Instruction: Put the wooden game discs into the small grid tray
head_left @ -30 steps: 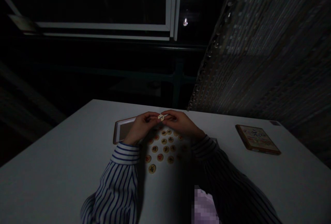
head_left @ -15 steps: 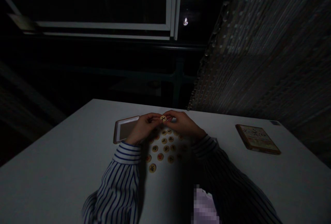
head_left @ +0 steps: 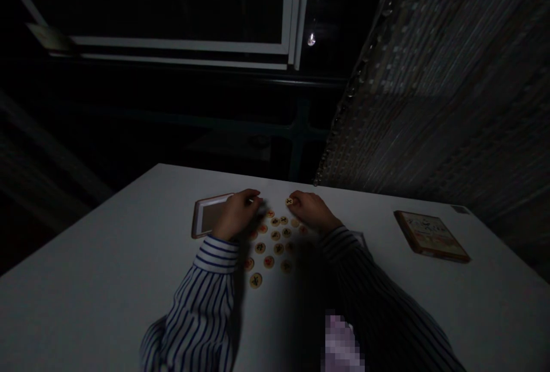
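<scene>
My right hand (head_left: 313, 210) pinches a round wooden Chinese chess piece (head_left: 289, 202) with a dark character between thumb and fingertips, just above the table. To its left, my left hand (head_left: 238, 212) has its fingers curled, thumb near the index finger; a small pale spot shows between them, too dim to name. Between and below the hands lie several more pieces, some with red characters, like this red-marked piece (head_left: 268, 262), others with dark ones, like this dark-marked piece (head_left: 256, 280). An open box half (head_left: 201, 217) lies beside my left hand, partly hidden by it.
On the right of the white table (head_left: 107, 257) lies a flat box lid (head_left: 432, 236) with writing on it. A small dark card (head_left: 460, 210) is near the far right edge. A bead curtain (head_left: 412, 102) hangs behind the right side. The room is dim.
My hands, together at one chess piece before, are now apart. The right hand has kept the piece and moved slightly right; the left has drawn away leftward. The view has shifted slightly.
</scene>
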Demonstrator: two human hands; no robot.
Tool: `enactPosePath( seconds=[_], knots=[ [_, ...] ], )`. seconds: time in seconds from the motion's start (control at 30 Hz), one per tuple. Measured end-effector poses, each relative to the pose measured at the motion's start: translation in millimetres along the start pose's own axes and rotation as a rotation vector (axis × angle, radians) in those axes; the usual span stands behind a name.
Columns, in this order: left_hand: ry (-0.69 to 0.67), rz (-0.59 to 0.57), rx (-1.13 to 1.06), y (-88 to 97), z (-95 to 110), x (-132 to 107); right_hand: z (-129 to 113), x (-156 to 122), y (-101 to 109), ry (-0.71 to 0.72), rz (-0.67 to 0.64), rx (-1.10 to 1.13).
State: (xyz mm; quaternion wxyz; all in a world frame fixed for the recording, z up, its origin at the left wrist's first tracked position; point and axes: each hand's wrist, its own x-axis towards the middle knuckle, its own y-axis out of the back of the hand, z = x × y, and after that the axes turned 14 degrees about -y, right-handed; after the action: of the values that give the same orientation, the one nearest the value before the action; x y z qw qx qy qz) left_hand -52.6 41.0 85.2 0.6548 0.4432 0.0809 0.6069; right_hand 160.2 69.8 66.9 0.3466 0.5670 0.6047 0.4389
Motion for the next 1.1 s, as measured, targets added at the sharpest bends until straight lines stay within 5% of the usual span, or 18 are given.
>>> enactPosePath(
  seconds=[0.37, 1.1],
  knots=[
    [-0.015, -0.066, 0.071, 2.0, 7, -1, 5, 4, -22, -0.084, -0.066, -0.268],
    [-0.047, -0.147, 0.107, -2.3, 10, -2, 27, -20, -1, 0.004, -0.169, -0.250]
  ],
)
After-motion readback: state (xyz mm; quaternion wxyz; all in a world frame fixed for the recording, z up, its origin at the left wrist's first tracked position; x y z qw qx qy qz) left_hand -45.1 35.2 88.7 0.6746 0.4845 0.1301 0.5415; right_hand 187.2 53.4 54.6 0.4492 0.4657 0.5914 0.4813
